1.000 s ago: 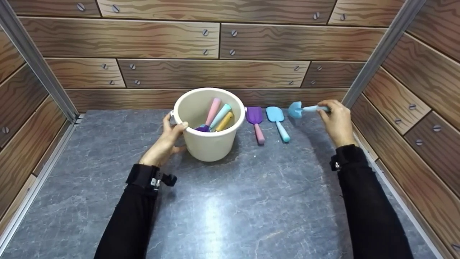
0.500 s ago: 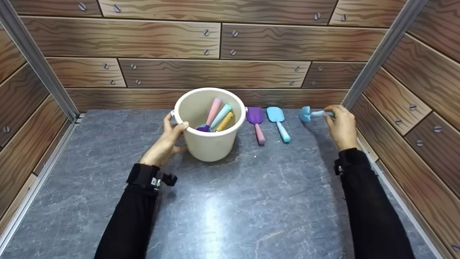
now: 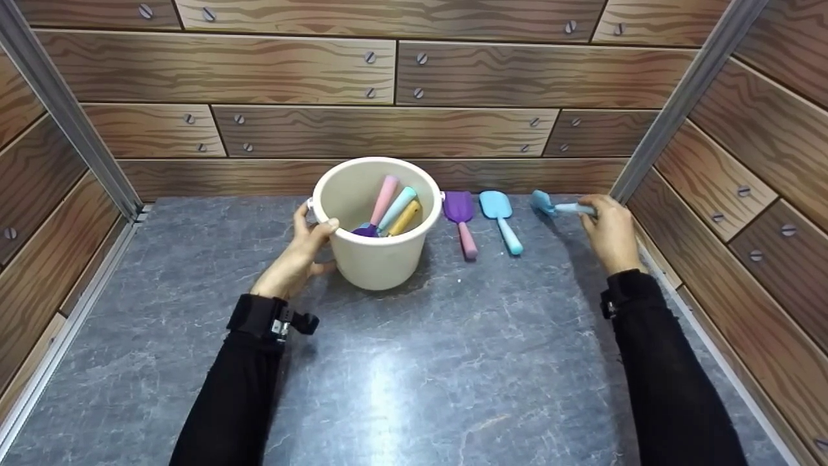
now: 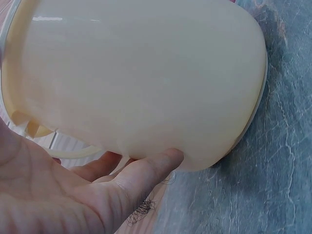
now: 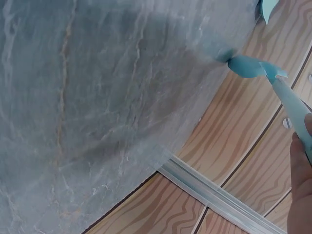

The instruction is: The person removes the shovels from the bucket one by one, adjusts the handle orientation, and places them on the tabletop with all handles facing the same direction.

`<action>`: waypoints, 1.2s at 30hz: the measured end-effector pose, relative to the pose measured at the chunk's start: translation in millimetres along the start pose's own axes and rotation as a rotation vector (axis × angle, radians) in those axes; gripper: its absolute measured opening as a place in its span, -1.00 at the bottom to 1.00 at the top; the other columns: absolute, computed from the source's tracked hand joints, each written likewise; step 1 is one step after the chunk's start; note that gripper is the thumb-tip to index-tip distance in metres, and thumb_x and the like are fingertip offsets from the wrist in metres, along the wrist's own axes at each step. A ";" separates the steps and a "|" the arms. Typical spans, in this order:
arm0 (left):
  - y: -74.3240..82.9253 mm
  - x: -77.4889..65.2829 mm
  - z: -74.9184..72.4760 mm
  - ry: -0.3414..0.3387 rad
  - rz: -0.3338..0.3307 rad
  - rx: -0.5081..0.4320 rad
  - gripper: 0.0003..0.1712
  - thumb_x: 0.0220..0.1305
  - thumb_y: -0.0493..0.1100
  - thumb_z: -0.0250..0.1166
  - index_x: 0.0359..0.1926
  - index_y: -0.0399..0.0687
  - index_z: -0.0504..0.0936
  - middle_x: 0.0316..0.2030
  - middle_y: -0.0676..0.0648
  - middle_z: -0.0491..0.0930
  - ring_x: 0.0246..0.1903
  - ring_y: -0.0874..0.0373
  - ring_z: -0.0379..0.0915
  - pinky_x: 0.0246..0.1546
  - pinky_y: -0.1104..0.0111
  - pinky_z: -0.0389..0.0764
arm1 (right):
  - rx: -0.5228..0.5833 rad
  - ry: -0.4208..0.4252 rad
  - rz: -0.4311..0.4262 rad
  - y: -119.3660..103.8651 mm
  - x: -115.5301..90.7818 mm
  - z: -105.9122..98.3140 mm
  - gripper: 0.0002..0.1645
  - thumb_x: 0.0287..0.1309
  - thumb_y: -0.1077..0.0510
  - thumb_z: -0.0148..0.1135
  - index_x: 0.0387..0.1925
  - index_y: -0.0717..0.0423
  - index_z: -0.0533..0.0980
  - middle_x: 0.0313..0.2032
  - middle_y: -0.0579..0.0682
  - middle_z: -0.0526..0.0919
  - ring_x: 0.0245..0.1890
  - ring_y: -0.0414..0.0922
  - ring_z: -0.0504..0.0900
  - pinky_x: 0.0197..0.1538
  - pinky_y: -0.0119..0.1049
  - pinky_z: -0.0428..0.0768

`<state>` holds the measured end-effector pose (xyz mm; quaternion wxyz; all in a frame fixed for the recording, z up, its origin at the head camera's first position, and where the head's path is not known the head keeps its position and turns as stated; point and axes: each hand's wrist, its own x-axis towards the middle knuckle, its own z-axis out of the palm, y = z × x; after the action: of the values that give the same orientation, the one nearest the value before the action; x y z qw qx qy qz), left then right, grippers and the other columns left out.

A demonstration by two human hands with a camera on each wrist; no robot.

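right hand [image 3: 611,234]: grip pinching blue shovel [image 3: 564,208] by its handle | long axis: crosswise, blade leftward (the bucket's [image 3: 378,262] side) | left hand [image 3: 299,249]: gripping bucket

cannot see the whole yellow tool [image 3: 405,218] in the bucket [image 3: 378,262], nor all the right fingers [image 5: 298,158], cropped in right wrist view

A booth [image 3: 401,133]: plank-print walls [image 3: 297,71] at top and sides, metal posts [image 3: 692,84] upper left and right, marbled desk [image 3: 504,356] below.
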<state>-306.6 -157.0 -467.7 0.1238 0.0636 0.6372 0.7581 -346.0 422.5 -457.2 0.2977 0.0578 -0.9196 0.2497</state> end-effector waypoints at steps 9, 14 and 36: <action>1.4 -1.1 0.4 0.006 -0.003 0.012 0.26 0.59 0.15 0.25 0.89 0.30 -0.48 0.89 -0.38 -0.14 0.88 -0.37 -0.11 0.78 -0.58 0.16 | -0.009 -0.087 0.007 1.4 -4.3 9.1 -0.65 0.51 0.47 0.42 0.25 0.50 0.72 0.22 0.54 0.80 0.19 0.52 0.80 0.29 0.41 0.76; 1.8 0.0 0.2 0.010 -0.009 0.026 0.28 0.60 0.17 0.25 0.89 0.31 -0.52 0.90 -0.39 -0.18 0.90 -0.38 -0.20 0.76 -0.62 0.13 | -0.002 -0.137 0.025 2.0 -8.4 13.6 -0.61 0.57 0.41 0.42 0.31 0.48 0.71 0.26 0.56 0.77 0.21 0.54 0.79 0.29 0.46 0.75; 1.6 -0.8 1.1 0.017 -0.008 0.019 0.29 0.59 0.17 0.27 0.90 0.31 -0.50 0.91 -0.38 -0.17 0.91 -0.38 -0.16 0.76 -0.59 0.16 | -0.045 -0.459 0.087 3.4 -13.2 33.7 -0.36 0.64 0.30 0.40 0.59 0.46 0.52 0.53 0.55 0.59 0.61 0.51 0.54 0.70 0.43 0.51</action>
<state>-305.7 -156.5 -465.9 0.1209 0.0557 0.6458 0.7518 -353.6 408.3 -489.8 0.0712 0.0669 -0.9701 0.2221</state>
